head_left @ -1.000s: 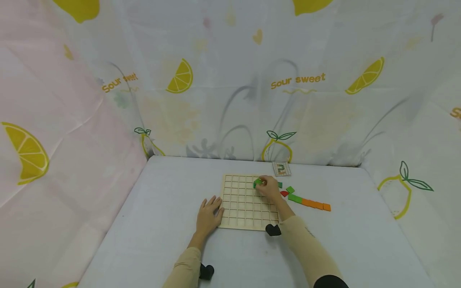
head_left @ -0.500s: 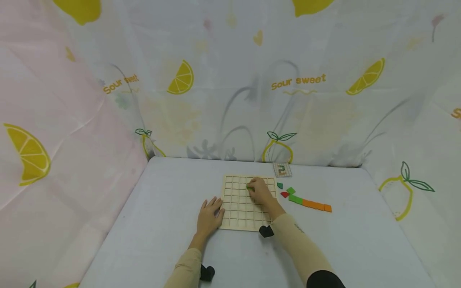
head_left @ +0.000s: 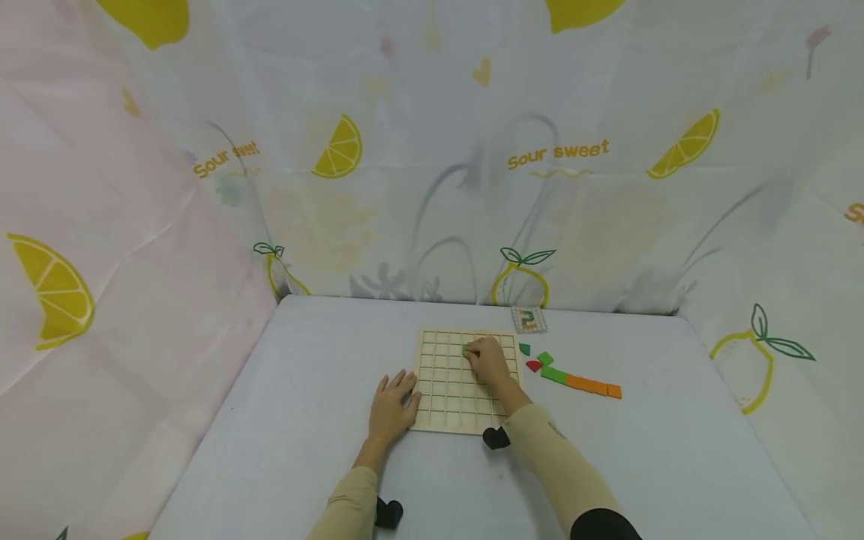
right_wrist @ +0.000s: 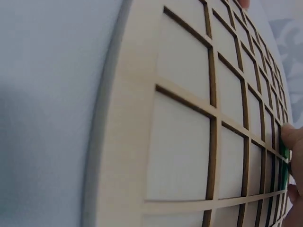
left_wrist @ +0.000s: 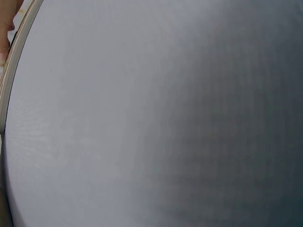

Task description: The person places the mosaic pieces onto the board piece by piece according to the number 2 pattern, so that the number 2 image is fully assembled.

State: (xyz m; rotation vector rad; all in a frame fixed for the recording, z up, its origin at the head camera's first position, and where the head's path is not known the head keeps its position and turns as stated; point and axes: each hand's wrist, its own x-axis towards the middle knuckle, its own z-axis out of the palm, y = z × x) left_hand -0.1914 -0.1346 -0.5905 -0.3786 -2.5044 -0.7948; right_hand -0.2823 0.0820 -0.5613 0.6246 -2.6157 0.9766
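Note:
A pale wooden grid board point(head_left: 445, 420) lies on the white table in the head view. My left hand point(head_left: 393, 409) rests at the board's left edge with its fingers extended; in the left wrist view only a bit of a hand point(left_wrist: 4, 26) shows over the board's edge point(left_wrist: 14, 66). Over the upper right part of the grid, my right hand point(head_left: 489, 361) pinches a small green tile point(head_left: 465, 349) at one of the cells. The right wrist view shows the fingertips point(right_wrist: 292, 137) against green point(right_wrist: 286, 152) in the grid; the hand hides most of the tile.
Right of the board lie a dark green rounded piece point(head_left: 525, 349), a red rounded piece point(head_left: 533, 365) and a light green tile point(head_left: 545, 358). A green strip point(head_left: 553, 374) continues into a row of orange tiles point(head_left: 587, 383). A small patterned card point(head_left: 529, 319) lies behind.
My right hand has moved left and slightly down across the grid with the green tile, then almost stopped. The dark green piece at the right has come into fuller view. My left hand stays put.

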